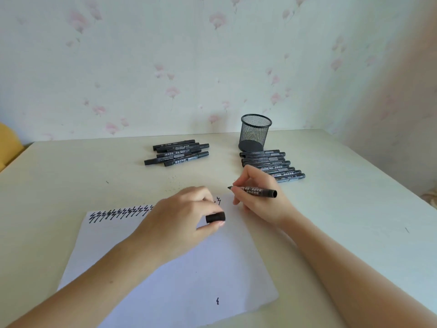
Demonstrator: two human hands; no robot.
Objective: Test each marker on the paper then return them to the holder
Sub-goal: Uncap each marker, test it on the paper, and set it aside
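White sheet: one rectangular sheet of white paper (pixel 179 275) lay flat on the pale table top (pixel 71 176), turned slightly askew.
Test marks: a row of black zigzag strokes (pixel 118 215) ran along the sheet's far edge; the exact count could not be read, since the left hand covered part of the row. One further small zigzag (pixel 217 301) stood alone near the sheet's near edge.
Left hand (pixel 182 221): rested over the upper part of the sheet, thumb and fingers pinching one short black cylindrical marker cap (pixel 215 217).
Right hand (pixel 257 197): fingers closed around one uncapped black marker with white label print (pixel 257 191), barrel roughly level, tip pointing left, just past the sheet's far right corner; contact of tip with table could not be determined.
Left group: about six capped black markers (pixel 177 152) lay side by side on the table, far of the sheet and left of the holder.
Right group: about eight capped black markers (pixel 272 165) lay in a stacked row directly in front of the holder, partly hidden by the right hand.
Holder: one black wire-mesh cylindrical pen cup (pixel 255 136) stood upright near the table's far edge, with no markers visible inside.
Backdrop: pale wallpaper with pink flower print (pixel 165 67) behind the table.
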